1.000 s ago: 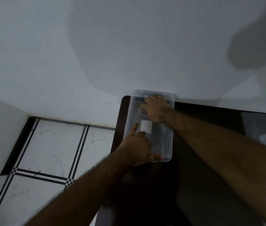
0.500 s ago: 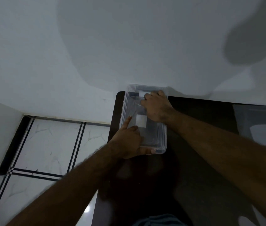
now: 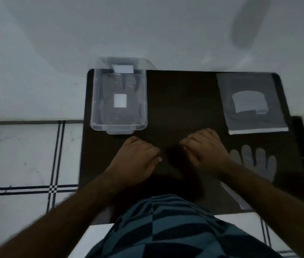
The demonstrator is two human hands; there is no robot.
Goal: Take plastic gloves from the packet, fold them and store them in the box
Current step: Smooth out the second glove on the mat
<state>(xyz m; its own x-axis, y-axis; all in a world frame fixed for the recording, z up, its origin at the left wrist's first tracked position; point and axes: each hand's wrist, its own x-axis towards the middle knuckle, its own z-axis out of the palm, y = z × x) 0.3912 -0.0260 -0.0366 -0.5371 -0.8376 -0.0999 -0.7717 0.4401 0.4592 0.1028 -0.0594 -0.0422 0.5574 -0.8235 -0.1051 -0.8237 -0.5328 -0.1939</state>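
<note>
- The dark tabletop (image 3: 181, 101) stood against a pale wall, with white floor tiles lined in dark stripes to its left
- A clear plastic box (image 3: 118, 101) sat at the far left corner of the tabletop, upright and open-topped, with a small white label on its base and another at its far end
- Whether any folded glove already lay inside the box could not be told through the blur
- The grey packet (image 3: 250, 103) lay flat at the far right of the tabletop, well apart from the box, with a pale printed patch in its middle
- One translucent plastic glove (image 3: 257, 161) lay spread flat on the tabletop near the right edge, fingers pointing away from the person, just beside the right wrist
- The left hand (image 3: 138, 159) rested palm down near the middle of the tabletop, just in front of the box, fingers loosely curled and holding nothing
- The right hand (image 3: 205, 148) sat a short way to its right, fingers curled inward; whether it pinched anything could not be told
- The two hands were apart, with bare dark tabletop between them
- A blue and black patterned garment (image 3: 166, 226) filled the bottom of the view
</note>
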